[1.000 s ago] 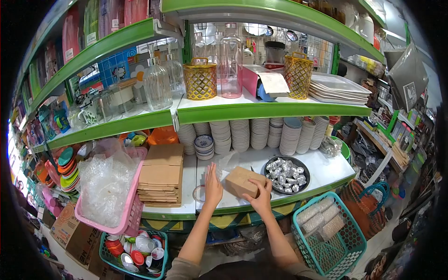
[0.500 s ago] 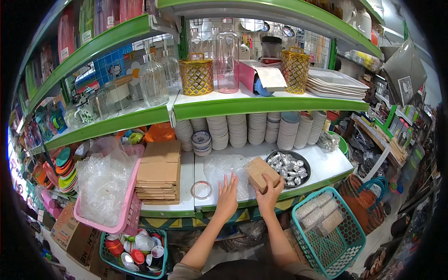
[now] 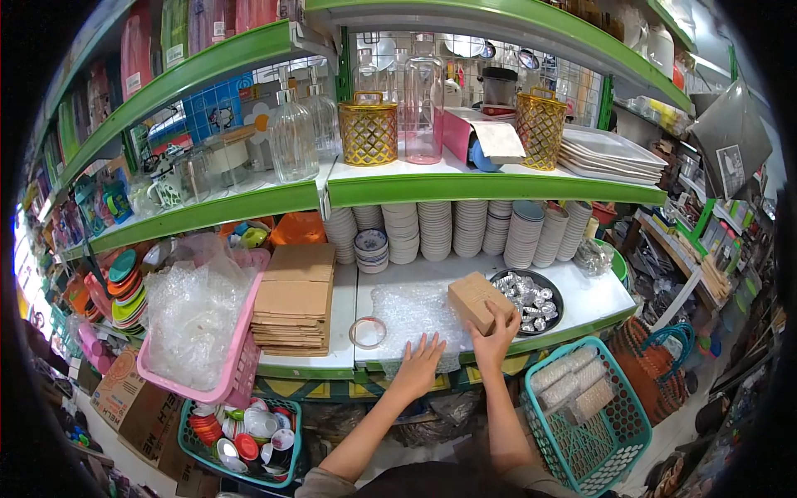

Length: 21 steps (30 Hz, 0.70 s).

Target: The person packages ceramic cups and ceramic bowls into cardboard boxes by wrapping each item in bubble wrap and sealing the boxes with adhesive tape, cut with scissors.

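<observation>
A small brown cardboard box (image 3: 472, 300) is tilted over the right end of a bubble wrap sheet (image 3: 407, 314) on the white shelf. My right hand (image 3: 496, 339) grips the box from its lower right side. My left hand (image 3: 420, 365) lies on the front edge of the wrap, fingers spread, holding nothing. Left of the wrap is a roll of clear tape (image 3: 368, 332). Behind the box, to the right, a dark round tray (image 3: 559, 305) holds silvery wrapped pieces.
Flattened cardboard (image 3: 292, 299) lies left of the tape, beside a pink basket (image 3: 241, 382) of bubble wrap. Stacked bowls (image 3: 436, 232) line the back. A teal basket (image 3: 544, 432) with wrapped packs stands front right, another (image 3: 286, 480) front left. The green-edged upper shelf (image 3: 498, 189) overhangs.
My left hand has moved down and right to the wrap's front edge, its fingers now flatter. The box is turned slightly in my right hand. The whole view has shifted a little.
</observation>
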### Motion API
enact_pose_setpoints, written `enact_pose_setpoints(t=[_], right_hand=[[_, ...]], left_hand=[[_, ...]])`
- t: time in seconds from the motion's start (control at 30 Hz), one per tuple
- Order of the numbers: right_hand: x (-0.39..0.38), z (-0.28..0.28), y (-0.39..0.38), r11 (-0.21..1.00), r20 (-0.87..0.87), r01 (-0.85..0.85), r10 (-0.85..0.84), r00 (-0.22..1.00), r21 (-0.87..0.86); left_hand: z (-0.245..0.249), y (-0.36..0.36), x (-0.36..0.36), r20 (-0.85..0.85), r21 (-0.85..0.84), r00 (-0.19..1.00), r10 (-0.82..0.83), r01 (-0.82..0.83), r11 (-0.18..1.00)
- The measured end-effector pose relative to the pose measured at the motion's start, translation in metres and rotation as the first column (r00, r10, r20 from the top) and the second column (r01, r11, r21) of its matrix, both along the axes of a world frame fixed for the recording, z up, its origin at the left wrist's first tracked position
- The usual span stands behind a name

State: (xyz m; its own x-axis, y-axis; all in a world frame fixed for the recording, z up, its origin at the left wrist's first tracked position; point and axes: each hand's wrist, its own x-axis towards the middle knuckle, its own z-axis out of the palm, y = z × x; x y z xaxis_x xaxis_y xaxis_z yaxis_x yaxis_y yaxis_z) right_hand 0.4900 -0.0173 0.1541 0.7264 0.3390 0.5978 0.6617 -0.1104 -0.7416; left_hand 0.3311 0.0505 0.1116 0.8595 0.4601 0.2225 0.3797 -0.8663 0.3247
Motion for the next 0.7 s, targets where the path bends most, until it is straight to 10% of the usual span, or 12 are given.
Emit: enact_pose_setpoints(t=[0.33, 0.43, 0.7], right_hand=[[0.007, 0.043, 0.013, 0.956, 0.177, -0.268, 0.245, 0.953, 0.122], [0.001, 0.038, 0.024, 0.727, -0.132, -0.670, 0.686, 0.715, 0.149], [0.009, -0.011, 0.051, 0.628, -0.105, -0.777, 0.775, 0.623, 0.025]], left_hand=[[0.009, -0.012, -0.009, -0.138, -0.001, 0.988, -0.063, 0.063, 0.998], [0.014, -0.015, -0.012, -0.147, -0.014, 0.986, -0.084, 0.083, 0.996], [0.006, -0.016, -0.016, -0.079, -0.026, 0.992, -0.097, 0.095, 0.995]])
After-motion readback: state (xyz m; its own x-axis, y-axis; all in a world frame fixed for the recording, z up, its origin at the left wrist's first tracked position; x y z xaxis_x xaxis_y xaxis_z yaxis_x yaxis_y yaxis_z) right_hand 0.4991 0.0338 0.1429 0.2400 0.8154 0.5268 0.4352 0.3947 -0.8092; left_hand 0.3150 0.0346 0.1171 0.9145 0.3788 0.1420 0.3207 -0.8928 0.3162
